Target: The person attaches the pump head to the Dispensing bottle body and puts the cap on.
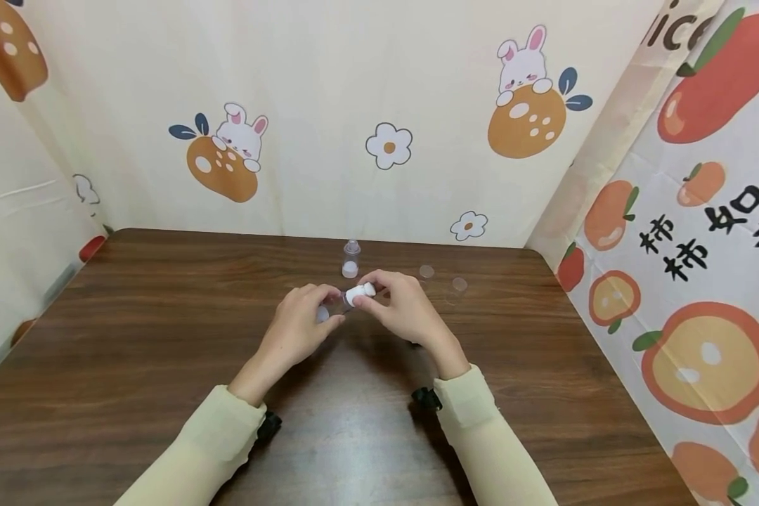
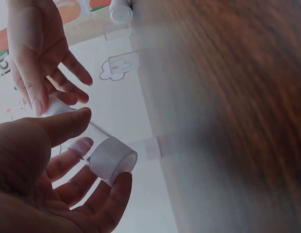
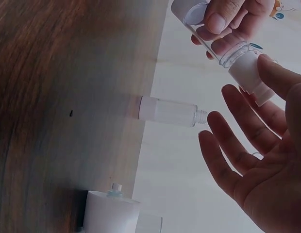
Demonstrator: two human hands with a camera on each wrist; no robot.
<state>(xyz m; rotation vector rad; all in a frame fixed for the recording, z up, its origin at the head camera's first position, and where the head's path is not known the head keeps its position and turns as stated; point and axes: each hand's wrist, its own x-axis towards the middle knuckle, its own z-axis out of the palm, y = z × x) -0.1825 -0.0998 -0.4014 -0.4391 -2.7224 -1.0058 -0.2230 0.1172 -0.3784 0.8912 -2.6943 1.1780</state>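
My left hand (image 1: 296, 323) holds a small clear bottle with a white base (image 2: 111, 160), its body tilted sideways and partly covered by fingers. On the bottle's neck sits a white pump head (image 3: 247, 73), which my right hand (image 1: 403, 306) pinches between thumb and fingers. The right hand's other fingers are spread apart in the right wrist view. Just behind the hands, a second clear bottle (image 1: 351, 260) with a white base stands upright, its threaded neck bare in the right wrist view.
To the right of the hands, two clear caps (image 1: 426, 272) stand on the brown wooden table (image 1: 164, 316). A white part with a small nozzle (image 3: 111, 213) shows low in the right wrist view. Printed cloth (image 1: 316, 84) hangs behind the table.
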